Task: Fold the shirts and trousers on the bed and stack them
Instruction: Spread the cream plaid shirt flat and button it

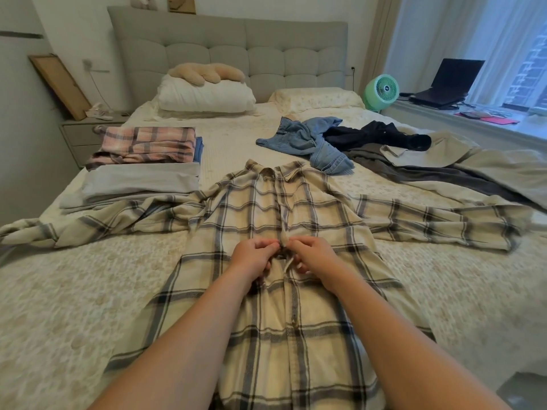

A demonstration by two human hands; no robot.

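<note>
A cream plaid shirt (257,208) lies spread face up on the bed, collar away from me and sleeves stretched out to both sides. My left hand (253,255) and my right hand (312,254) meet at its front placket near mid-chest, each pinching an edge of the cloth there. A folded pink plaid garment (145,143) sits on a folded blue piece at the left, with folded grey clothes (139,182) in front of it. Crumpled blue jeans (310,140), a dark garment (376,134), and grey and beige clothes (426,161) lie unfolded at the right.
Two pillows (204,96) and a plush toy rest against the grey headboard. A nightstand (80,134) stands left of the bed. On the window ledge at the right are a green fan (381,90) and a laptop (444,84).
</note>
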